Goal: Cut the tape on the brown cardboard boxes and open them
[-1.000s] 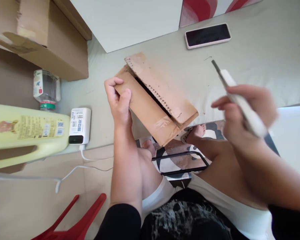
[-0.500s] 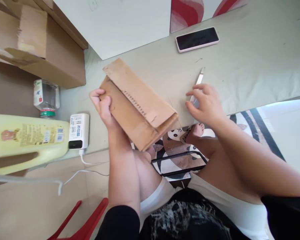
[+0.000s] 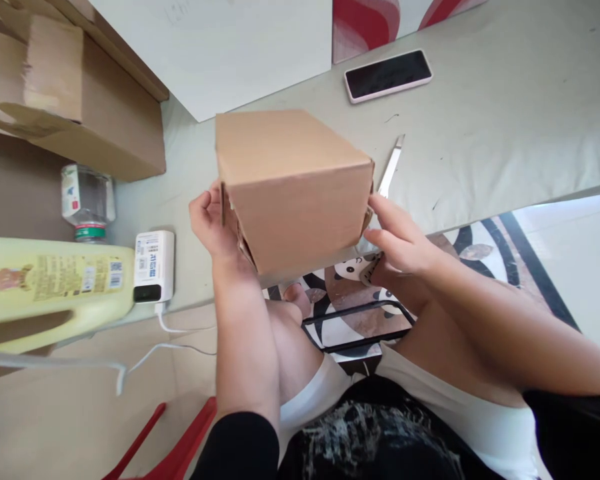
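A brown cardboard box [image 3: 300, 207] is held between my two hands above the near edge of the covered table. Two plain faces show, and torn or folded edges stick out at its left and right ends. My left hand [image 3: 211, 217] grips the left end, its fingertips partly hidden behind the cardboard. At the right end my right hand [image 3: 395, 233] holds the edge with thumb and fingers. Just beyond that hand lies a slim white-handled utility knife [image 3: 392, 165], its lower part hidden by the hand and box.
A phone [image 3: 388, 75] lies at the back, beside a large white panel [image 3: 240, 53]. On the left are an open carton [image 3: 115, 107], a clear bottle [image 3: 87, 200], a yellow jug [image 3: 90, 267] and a white power bank [image 3: 154, 267] with a cable. A red stool [image 3: 185, 440] stands below.
The box has been turned so that plain faces replace the flap with the perforated strip. My right hand has moved left from over the knife and taken hold of the box.
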A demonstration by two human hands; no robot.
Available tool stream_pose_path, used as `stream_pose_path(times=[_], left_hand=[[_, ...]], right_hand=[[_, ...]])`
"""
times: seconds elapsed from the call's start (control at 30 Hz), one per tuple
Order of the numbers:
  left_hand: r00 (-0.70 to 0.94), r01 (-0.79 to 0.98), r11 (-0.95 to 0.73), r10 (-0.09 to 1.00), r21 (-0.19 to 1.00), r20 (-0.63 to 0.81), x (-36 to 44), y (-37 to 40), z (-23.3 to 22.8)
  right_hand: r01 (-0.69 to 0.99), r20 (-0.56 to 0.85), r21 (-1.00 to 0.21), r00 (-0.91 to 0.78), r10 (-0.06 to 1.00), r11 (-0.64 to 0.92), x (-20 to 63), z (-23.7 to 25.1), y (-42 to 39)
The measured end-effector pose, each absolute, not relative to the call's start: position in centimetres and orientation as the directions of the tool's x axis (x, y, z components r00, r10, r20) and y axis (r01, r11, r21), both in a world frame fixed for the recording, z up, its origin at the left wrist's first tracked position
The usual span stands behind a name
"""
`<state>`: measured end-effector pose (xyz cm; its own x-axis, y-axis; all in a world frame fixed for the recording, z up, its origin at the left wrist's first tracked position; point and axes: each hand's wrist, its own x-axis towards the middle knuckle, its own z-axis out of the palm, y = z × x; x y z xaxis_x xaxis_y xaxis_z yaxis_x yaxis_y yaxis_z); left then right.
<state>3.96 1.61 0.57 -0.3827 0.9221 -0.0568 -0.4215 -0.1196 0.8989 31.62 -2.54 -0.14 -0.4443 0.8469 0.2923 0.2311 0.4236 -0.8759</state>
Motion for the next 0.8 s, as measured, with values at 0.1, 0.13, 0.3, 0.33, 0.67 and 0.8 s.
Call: stream_pose_path(times=[0.1, 0.13, 0.3, 0.33, 0.67, 0.8], left_hand=[[-0.317, -0.502, -0.123, 0.947, 0.856, -0.049, 4.9, 1.1, 1.4], [-0.285, -0.512, -0.09, 0.956, 0.854, -0.07, 5.0, 0.9, 1.6], [-0.301, -0.434, -0.042, 0.948, 0.9, -0.101, 4.5, 0.3, 1.6], [-0.319, -0.422, -0.063, 0.944, 0.905, -0.083, 4.4, 0.3, 1.7], [-0.168, -0.36, -0.045, 0.986, 0.932, -0.018, 3.3, -0.2, 2.3], [-0.145, -0.387, -0.043, 0.989, 0.921, -0.014, 3.0, -0.4, 2.2]], right_hand=[[0.167, 0.326, -0.894, -0.399, 0.857, 0.417, 31.7, -0.3, -2.5], [0.167, 0.33, -0.894, -0.384, 0.862, 0.417, 31.7, -0.3, -2.5], [0.283, 0.38, -0.84, -0.302, 0.875, 0.462, 31.5, -0.6, -2.3], [0.303, 0.389, -0.829, -0.289, 0.875, 0.469, 31.6, -0.7, -2.2], [0.63, 0.26, -0.694, -0.23, 0.938, 0.347, 32.0, -0.6, -1.8], [0.651, 0.275, -0.672, -0.223, 0.935, 0.353, 32.0, -0.8, -1.6]])
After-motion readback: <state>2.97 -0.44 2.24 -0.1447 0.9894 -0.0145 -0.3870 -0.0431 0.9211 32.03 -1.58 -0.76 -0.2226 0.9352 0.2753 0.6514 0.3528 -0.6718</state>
